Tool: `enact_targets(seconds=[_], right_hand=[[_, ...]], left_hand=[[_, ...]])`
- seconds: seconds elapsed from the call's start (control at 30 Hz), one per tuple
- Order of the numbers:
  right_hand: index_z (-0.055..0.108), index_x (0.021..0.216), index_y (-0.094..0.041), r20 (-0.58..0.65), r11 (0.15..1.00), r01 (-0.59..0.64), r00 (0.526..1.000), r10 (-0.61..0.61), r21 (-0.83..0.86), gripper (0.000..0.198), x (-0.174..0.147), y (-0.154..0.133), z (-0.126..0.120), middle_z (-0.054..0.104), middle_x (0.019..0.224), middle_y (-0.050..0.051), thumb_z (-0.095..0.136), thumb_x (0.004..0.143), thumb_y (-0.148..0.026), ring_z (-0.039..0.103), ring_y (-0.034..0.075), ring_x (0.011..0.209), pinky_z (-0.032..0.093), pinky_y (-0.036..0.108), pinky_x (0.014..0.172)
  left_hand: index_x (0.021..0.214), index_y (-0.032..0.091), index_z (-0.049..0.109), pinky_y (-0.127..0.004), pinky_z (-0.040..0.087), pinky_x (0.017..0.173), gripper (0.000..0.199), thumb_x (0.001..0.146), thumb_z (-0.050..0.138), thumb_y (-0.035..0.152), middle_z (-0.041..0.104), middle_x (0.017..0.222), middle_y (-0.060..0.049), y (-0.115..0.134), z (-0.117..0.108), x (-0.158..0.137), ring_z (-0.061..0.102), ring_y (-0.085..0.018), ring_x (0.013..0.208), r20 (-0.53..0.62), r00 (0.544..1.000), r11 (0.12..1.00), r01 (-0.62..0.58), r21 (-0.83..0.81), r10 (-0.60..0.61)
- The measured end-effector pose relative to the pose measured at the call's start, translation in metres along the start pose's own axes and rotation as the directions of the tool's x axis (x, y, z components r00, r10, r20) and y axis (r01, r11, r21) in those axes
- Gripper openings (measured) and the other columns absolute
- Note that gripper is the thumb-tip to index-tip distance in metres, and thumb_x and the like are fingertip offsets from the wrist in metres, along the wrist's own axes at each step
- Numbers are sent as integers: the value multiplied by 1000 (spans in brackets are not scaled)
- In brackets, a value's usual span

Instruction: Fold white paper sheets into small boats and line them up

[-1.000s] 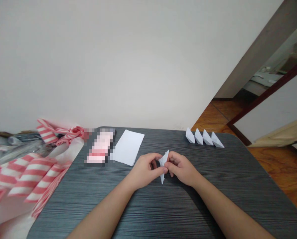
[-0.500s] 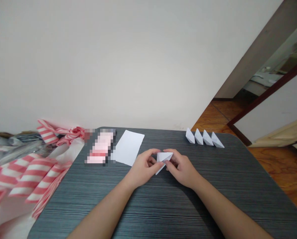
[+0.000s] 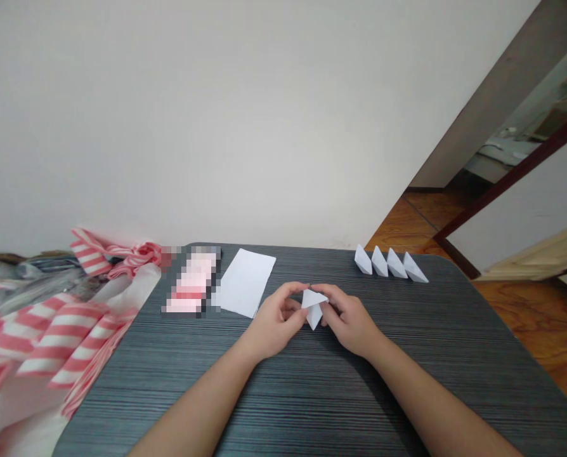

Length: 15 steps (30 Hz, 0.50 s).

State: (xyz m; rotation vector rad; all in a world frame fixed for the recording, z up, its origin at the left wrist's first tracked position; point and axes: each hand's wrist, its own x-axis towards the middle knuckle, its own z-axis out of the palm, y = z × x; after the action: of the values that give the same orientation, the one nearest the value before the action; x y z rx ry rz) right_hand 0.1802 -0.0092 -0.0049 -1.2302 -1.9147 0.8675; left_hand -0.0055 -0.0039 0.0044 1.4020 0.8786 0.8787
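Between my two hands is a small piece of folded white paper [image 3: 314, 302], held above the dark table. Its upper part spreads into a wide triangle and a narrow point hangs down below. My left hand [image 3: 280, 320] pinches its left side, thumb in front and fingers behind. On the other side my right hand [image 3: 349, 320] grips it in the same way, the thumb near the lower fold. Parts of the fingers are hidden behind the paper.
Several folded white paper boats [image 3: 389, 263] stand in a row at the table's [image 3: 283, 393] back right. White paper sheets [image 3: 246, 282] lie left of my hands, beside a pixelated pink item [image 3: 193, 279]. Red-and-white striped cloth [image 3: 59, 336] is heaped at the left edge.
The folded paper has opened between my fingers, from a flatter, slanted shape to a wide top with a point facing down. Both hands have stayed nearly in place.
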Motion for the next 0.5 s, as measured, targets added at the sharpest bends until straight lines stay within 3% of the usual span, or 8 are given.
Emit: enact_targets(seconds=[0.17, 0.23, 0.37, 0.5], right_hand=[[58, 115, -23, -19, 994, 114, 993, -114, -5, 32, 0, 3, -5, 61, 76, 3, 41, 89, -16, 57, 15, 64, 45, 29, 65], [60, 113, -23, -18, 988, 154, 988, -154, -11, 32, 0, 3, -6, 60, 76, 4, 41, 88, -16, 56, 16, 69, 45, 30, 68], [58, 119, -24, -17, 983, 184, 983, -183, 21, 34, 0, -1, -7, 60, 93, 8, 42, 89, -18, 56, 19, 82, 45, 34, 76], [52, 126, -25, 6, 979, 203, 979, -204, 13, 39, 0, -6, -8, 57, 104, 10, 46, 88, -21, 55, 21, 90, 45, 35, 80]], left_hand=[[114, 18, 46, -31, 51, 77, 33, 81, 53, 18, 52, 124, -11, 1, -1, 4, 59, -18, 94, -9, 1000, 972, -17, -234, 15], [111, 18, 47, -33, 52, 78, 31, 81, 53, 17, 47, 130, -11, 1, -2, 5, 58, -19, 98, -10, 1000, 951, 2, -308, -5], [107, 18, 46, -34, 52, 78, 29, 80, 55, 21, 51, 126, -10, 0, -3, 6, 59, -19, 97, -34, 997, 916, 46, -398, -65], [110, 17, 45, -34, 53, 72, 34, 80, 57, 31, 62, 94, -7, -4, -4, 7, 62, -16, 80, -21, 991, 897, 110, -427, -131]])
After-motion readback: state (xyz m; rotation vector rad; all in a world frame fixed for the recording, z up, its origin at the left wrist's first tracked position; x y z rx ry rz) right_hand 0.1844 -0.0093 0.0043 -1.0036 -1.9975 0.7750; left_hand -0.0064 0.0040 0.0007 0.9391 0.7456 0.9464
